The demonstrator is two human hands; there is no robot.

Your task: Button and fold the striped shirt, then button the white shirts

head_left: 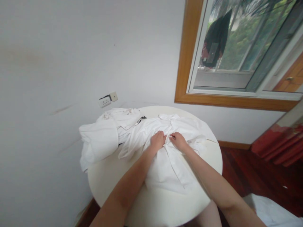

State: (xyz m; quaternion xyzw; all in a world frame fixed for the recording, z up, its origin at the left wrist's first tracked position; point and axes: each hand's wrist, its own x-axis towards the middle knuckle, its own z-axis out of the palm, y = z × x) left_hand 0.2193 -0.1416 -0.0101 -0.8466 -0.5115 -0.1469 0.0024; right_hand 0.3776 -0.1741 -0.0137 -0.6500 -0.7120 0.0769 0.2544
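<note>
Hands (168, 141) on white shirt (170, 157) (soft, creased)

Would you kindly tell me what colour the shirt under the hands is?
The shirt is plain white, as the head view shows.

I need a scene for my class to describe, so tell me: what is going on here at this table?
A person is working on a white cloth shirt spread flat on a round cream table. The left hand and right hand sit close together on the shirt's front strip, fingers curled onto the fabric near its middle. A second bundle of crumpled white cloth lies at the table's left edge, partly hanging over. A white wall socket is behind it.
</note>
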